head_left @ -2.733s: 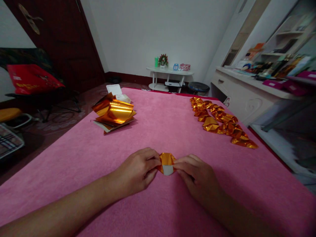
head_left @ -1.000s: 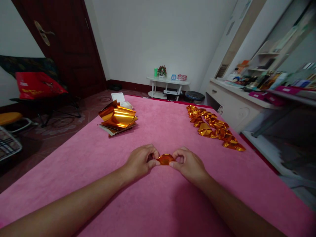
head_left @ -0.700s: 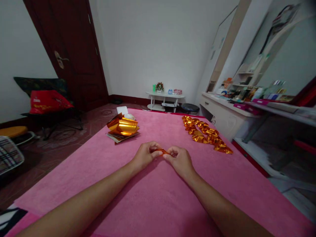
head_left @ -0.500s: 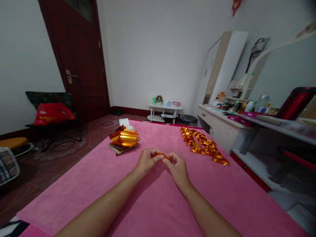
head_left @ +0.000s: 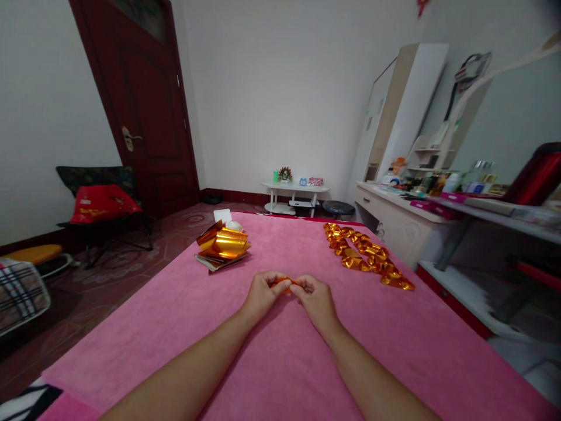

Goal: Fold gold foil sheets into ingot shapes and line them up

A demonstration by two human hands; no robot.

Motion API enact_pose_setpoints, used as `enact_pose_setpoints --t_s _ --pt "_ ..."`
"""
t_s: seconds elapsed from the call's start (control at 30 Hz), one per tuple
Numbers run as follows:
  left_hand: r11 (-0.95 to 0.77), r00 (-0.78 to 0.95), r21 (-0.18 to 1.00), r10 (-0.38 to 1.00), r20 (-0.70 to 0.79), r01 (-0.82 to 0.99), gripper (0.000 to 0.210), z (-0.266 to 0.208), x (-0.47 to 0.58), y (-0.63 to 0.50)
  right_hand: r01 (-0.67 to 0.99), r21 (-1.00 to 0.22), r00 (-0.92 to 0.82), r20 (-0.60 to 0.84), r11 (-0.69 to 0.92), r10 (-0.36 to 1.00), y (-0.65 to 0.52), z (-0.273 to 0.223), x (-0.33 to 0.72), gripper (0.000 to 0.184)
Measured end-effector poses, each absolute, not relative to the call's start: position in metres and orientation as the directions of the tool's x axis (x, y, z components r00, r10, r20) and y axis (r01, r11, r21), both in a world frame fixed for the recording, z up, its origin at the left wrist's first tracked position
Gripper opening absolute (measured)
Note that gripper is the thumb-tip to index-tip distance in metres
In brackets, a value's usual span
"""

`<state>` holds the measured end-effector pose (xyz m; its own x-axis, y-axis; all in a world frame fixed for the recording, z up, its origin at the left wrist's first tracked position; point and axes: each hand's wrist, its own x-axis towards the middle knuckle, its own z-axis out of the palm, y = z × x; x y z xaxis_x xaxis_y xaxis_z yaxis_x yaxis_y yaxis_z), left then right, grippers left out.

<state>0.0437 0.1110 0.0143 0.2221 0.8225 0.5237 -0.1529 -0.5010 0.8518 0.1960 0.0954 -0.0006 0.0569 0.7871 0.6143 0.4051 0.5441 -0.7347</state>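
Observation:
Between my two hands is a small piece of shiny gold foil paper (head_left: 287, 281), mostly covered by the fingers. My left hand (head_left: 264, 295) pinches its left end, and my right hand (head_left: 316, 297) pinches the right end. The thumbs nearly meet in the middle, above the pink cloth (head_left: 280, 362). Beyond my left hand lies a loose stack of gold foil sheets (head_left: 223, 242), some curled upward. To the right, several folded gold foil pieces (head_left: 372, 254) lie in uneven rows. How the held paper is folded cannot be made out.
A white card (head_left: 222, 216) and a pale round object (head_left: 235, 225) lie behind the stack. A white dressing table (head_left: 394, 204) with bottles runs along the right. At the far wall stands a low white table (head_left: 295, 187). A chair holds a red bag (head_left: 105, 204) at left.
The camera view has shifted slightly. My hands stay together on the gold foil paper, a little lower in view, with the thumbs pressed closer. The stack and the folded pieces lie unchanged.

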Motion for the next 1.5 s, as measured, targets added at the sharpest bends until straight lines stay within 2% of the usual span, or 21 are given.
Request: enact_pose_setpoints --t_s 0.2,0.37,0.6,1.0,1.1,1.2,1.4,1.5 --pt "-0.547 0.287 0.832 0.785 0.549 -0.095 0.020 0.008 0.042 0.112 0.370 -0.758 -0.043 0.563 0.537 0.825 0.087 0.003 0.196 0.023" --pt "-0.568 0.248 0.820 0.787 0.564 -0.063 0.020 0.009 0.042 0.112 0.346 -0.763 -0.076 0.557 0.546 0.827 0.083 0.006 0.192 0.021" --pt "-0.489 0.212 0.859 0.833 0.511 -0.150 0.028 0.013 0.038 0.114 0.263 -0.810 0.107 0.565 0.524 0.818 0.080 0.012 0.195 0.020" --pt "-0.457 0.332 0.881 0.818 0.471 -0.123 0.037 0.012 0.040 0.110 0.307 -0.767 0.046 0.603 0.563 0.796 0.081 0.012 0.199 0.026" --pt "-0.493 0.287 0.864 0.817 0.500 -0.103 0.035 0.013 0.041 0.109 0.300 -0.785 0.034 0.577 0.542 0.816 0.078 0.013 0.197 0.028" --pt "-0.511 0.233 0.855 0.824 0.516 -0.085 0.034 0.013 0.042 0.109 0.283 -0.798 0.048 0.566 0.532 0.823 0.079 0.012 0.194 0.028" --pt "-0.453 0.366 0.890 0.821 0.439 -0.052 0.041 0.015 0.038 0.112 0.226 -0.828 0.111 0.545 0.513 0.831 0.085 0.011 0.199 0.028" --pt "-0.436 0.327 0.897 0.839 0.435 -0.072 0.043 0.016 0.037 0.113 0.133 -0.869 0.107 0.491 0.477 0.865 0.086 0.012 0.200 0.032"
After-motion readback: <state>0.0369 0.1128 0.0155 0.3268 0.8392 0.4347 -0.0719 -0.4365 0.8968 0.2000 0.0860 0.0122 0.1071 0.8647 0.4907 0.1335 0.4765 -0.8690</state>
